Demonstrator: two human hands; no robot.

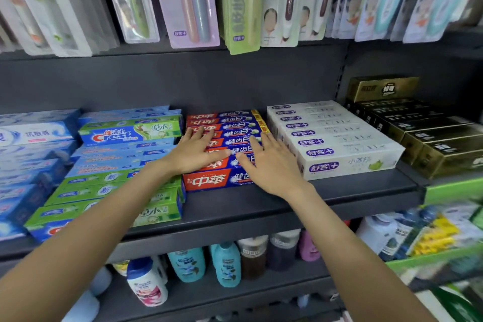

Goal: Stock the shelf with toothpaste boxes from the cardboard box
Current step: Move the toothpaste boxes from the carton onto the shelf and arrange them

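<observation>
The dark grey shelf (261, 206) runs across the whole view beneath both forearms, its bare front strip lying just below the wrists. Under it, below the arms, a lower shelf carries upright bottles (226, 264) in teal, brown and white. Above the fingertips, a row of hanging toothbrush packs (193, 0) spans the top of the view. Outboard of the left hand lie the green and blue toothpaste boxes (130, 133), stacked in stepped layers; farther out on that side are pale blue boxes (34, 133). Outboard of the right hand sits a block of white toothpaste boxes (332, 138), touching the row under the hands, and beyond those a block of black and gold boxes (439, 144). Directly under both hands lies the row of red and blue toothpaste boxes (219, 180), packed side by side on the shelf from its back panel toward the front. The left hand (194, 151) rests flat on the red ends of these boxes, fingers straight and spread, gripping nothing. The right hand (271, 162) rests flat on the blue ends, fingers straight, thumb stretched toward the left hand's thumb, the two tips nearly meeting. The cardboard box does not appear in the view.
</observation>
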